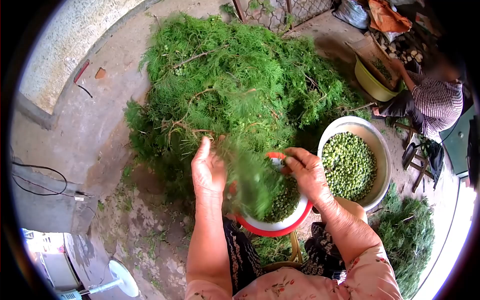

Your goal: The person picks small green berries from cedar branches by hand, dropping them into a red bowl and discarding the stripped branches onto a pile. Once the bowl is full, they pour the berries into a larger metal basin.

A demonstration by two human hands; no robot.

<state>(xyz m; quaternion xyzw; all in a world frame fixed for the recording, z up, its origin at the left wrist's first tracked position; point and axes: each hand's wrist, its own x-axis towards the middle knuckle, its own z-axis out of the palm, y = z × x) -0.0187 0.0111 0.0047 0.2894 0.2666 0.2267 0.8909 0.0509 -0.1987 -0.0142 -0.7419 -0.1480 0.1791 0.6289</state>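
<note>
My left hand [209,170] is closed on a green conifer sprig [245,180], which is smeared by motion and hangs over a white bowl with a red rim [274,232]. Small round green cones [286,206] lie in this bowl between my knees. In my right hand [308,172], the fingers are curled round a small orange-handled tool [276,156]; its working end is partly hidden by the foliage. Close by my right hand stands a large metal basin [382,170], holding many more green cones [348,165].
A big heap of cut conifer branches [225,75] spreads ahead, with another pile [407,240] at lower right. At right, a seated person [435,102] holds a flat tray [375,60] over a yellow basin [370,82]. A white fan [123,278] stands at lower left.
</note>
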